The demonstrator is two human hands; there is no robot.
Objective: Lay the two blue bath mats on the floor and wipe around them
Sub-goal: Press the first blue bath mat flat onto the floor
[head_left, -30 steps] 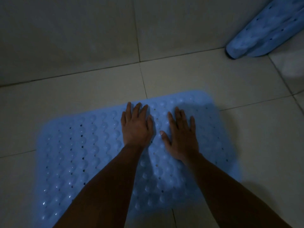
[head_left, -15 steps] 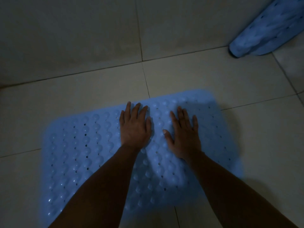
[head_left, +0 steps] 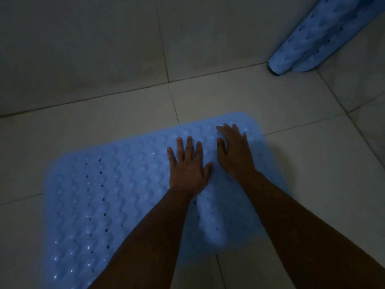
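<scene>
Blue bath mat (head_left: 116, 197) lies flat on tiled floor (head_left: 312, 174), bumpy, dotted with small holes. Left hand (head_left: 188, 170) pressed palm-down on mat near its far edge, fingers straight and spread, grip released. Right hand (head_left: 235, 153) just beside it, flat on mat's far right corner, fingers extended, grip also released. Raised fold in mat between forearms. Second blue mat (head_left: 320, 36) rolled, propped in far right corner, well apart from first. Light dim.
</scene>
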